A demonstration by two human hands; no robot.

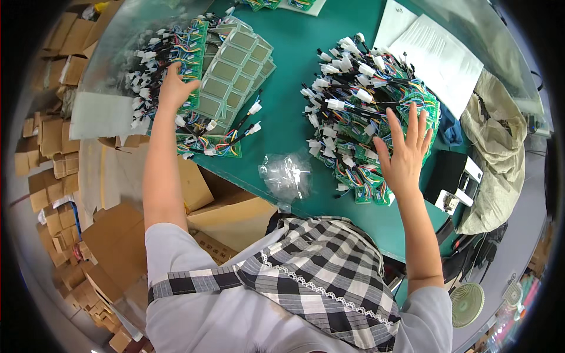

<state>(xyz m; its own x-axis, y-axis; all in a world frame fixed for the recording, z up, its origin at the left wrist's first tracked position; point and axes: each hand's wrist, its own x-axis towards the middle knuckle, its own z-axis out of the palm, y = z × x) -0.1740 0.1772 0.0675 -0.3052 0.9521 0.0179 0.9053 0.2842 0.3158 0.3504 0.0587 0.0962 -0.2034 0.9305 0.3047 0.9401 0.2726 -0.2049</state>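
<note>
Head view: two hands among wired circuit boards

Head camera looks down on a green tabletop (288, 123). The left hand (175, 88) presses on the stack of display boards (226, 76) near the table's left edge, fingers curled over the wired side; whether it truly grips I cannot tell. The right hand (405, 154) hovers open, fingers spread, above the heap of wired boards (365, 100) toward the right edge. Lifting one board cleanly likely means steadying the stack and keeping connectors untangled. A clear plastic bag (286, 175) lies at the near edge.
</note>
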